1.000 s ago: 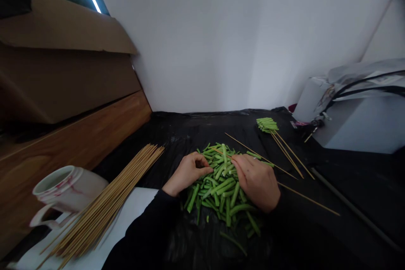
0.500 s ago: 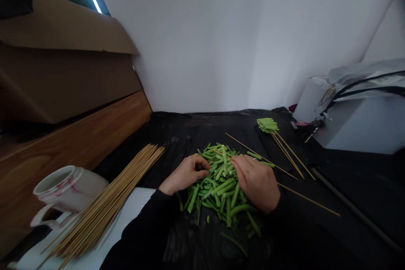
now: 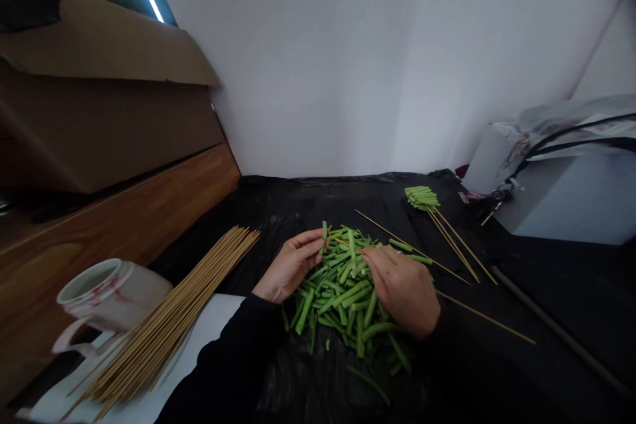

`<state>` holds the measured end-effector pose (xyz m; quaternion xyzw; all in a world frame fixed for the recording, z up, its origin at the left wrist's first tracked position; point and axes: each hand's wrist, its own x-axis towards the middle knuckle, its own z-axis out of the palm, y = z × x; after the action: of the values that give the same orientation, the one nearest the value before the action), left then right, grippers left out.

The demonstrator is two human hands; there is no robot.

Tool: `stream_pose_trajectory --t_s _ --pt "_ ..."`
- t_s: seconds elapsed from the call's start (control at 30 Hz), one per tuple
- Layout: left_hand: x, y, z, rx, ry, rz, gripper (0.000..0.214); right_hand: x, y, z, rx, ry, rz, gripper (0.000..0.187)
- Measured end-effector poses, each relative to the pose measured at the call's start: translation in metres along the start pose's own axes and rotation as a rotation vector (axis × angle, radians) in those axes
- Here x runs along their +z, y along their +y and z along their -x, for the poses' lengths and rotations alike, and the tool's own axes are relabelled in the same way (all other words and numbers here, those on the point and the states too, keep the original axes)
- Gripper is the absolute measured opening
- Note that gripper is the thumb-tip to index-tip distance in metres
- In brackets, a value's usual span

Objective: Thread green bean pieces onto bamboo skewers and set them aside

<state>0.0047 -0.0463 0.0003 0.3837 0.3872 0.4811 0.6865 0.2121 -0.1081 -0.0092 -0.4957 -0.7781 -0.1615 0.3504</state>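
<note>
A heap of cut green bean pieces [image 3: 342, 298] lies on black plastic in front of me. Between the fingertips of my left hand [image 3: 293, 265], one short green bean piece [image 3: 324, 233] stands upright at the heap's far left edge. My right hand [image 3: 405, 291] is closed around a bamboo skewer [image 3: 484, 316] over the heap's right side. The skewer's tip end points left past my fingers, and its tail comes out to the right behind the hand. A bean piece [image 3: 352, 245] lies across the skewer near the tip; whether it is pierced I cannot tell.
On the left, a bundle of bamboo skewers [image 3: 183, 311] rests against a tipped white mug [image 3: 116, 295] on white paper. Skewered bean pieces [image 3: 421, 197] lie at the back right, with a loose skewer [image 3: 412, 246] nearby. A cardboard box [image 3: 109, 119] and a pale box [image 3: 571, 192] flank the surface.
My left hand has risen slightly from the heap, and a bean piece now shows upright in its fingertips. My right hand stays almost where it was on the skewer.
</note>
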Motion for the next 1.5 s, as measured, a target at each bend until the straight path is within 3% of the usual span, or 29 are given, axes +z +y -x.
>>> stream_pose_trajectory --t_s 0.53,0.9,1.2,1.5 --pt "0.0042 -0.0017 0.0006 0.010 -0.032 0.019 0.025 0.0006 -0.0012 0.0009 0.000 -0.047 0.004 0.025" --pt "0.0069 -0.0021 0.0024 0.061 0.020 -0.056 0.025 0.0020 -0.0013 0.0036 -0.019 -0.049 0.017 0.025" --pt "0.0079 -0.0022 0.0038 0.055 -0.045 -0.069 0.022 0.0031 -0.0022 0.0041 0.012 -0.110 -0.024 0.025" --pt "0.0060 -0.0028 0.0041 0.033 -0.086 -0.056 0.023 0.0035 -0.0030 0.0040 -0.005 -0.055 -0.068 0.025"
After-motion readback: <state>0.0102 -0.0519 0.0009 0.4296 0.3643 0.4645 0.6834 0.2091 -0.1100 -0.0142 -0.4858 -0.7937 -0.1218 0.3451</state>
